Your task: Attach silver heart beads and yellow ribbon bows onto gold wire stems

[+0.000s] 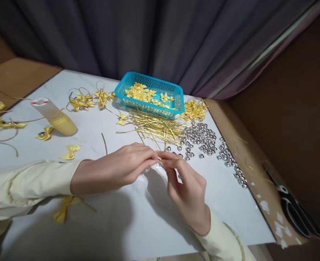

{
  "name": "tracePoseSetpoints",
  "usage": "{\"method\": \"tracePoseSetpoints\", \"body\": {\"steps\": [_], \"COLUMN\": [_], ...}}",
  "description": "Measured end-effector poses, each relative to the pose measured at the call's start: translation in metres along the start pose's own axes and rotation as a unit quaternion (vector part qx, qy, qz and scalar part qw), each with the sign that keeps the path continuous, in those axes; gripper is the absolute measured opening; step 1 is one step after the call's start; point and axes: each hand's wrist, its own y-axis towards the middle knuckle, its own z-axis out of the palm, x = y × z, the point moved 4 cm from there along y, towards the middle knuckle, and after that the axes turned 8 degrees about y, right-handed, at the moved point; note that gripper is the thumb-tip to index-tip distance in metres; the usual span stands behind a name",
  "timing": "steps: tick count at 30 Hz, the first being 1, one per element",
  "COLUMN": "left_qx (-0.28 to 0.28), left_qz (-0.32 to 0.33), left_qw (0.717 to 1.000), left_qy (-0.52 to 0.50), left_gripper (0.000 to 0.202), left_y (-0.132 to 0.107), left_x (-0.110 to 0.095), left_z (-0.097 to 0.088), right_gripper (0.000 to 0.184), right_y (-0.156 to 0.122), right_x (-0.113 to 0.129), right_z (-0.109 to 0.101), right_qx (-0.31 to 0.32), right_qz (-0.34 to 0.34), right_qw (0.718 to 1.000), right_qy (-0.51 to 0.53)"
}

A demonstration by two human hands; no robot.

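From the head camera, the left hand (pixel 116 166) and right hand (pixel 185 185) meet fingertip to fingertip over the white table (pixel 127 221). Both sets of fingers are pressed together, pinching something tiny between them; what it is cannot be made out. At twelve o'clock from the hands lies a heap of gold cords (pixel 157 127), and beyond it a blue basket (pixel 150 94) of yellow bows. Silver beads (pixel 203 137) scatter at two o'clock. Black scissors (pixel 296 210) rest at three o'clock, well apart.
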Motion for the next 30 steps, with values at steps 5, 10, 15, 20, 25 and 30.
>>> {"method": "tracePoseSetpoints", "body": {"steps": [5,10,15,20,25,30], "left_qx": [-0.006,0.022,0.027,0.024,0.035,0.053], "left_qz": [-0.039,-0.105,-0.113,-0.094,-0.074,-0.079], "left_qw": [0.997,0.983,0.978,0.986,0.990,0.990], "left_qy": [-0.068,-0.147,-0.171,-0.139,-0.111,-0.105], "left_gripper": [0.026,0.019,0.017,0.018,0.021,0.024], "left_y": [0.000,0.001,0.002,0.002,0.002,0.001], "left_x": [0.002,0.006,0.008,0.006,0.007,0.017], "left_z": [-0.002,-0.004,-0.004,-0.004,-0.005,-0.001], "right_gripper": [0.032,0.028,0.021,0.013,0.012,0.012], "right_y": [-0.007,-0.006,0.004,0.016,0.019,-0.006], "right_x": [-0.002,-0.004,-0.007,-0.019,-0.038,-0.052], "right_z": [0.011,0.011,-0.003,-0.018,-0.050,-0.160], "right_qx": [-0.035,-0.053,-0.046,-0.054,-0.048,-0.274], "right_qz": [-0.070,-0.077,0.034,0.202,0.308,0.266], "right_qw": [0.995,0.994,0.998,0.957,0.920,0.923], "right_qy": [-0.066,-0.063,0.028,0.200,0.239,0.042]}}
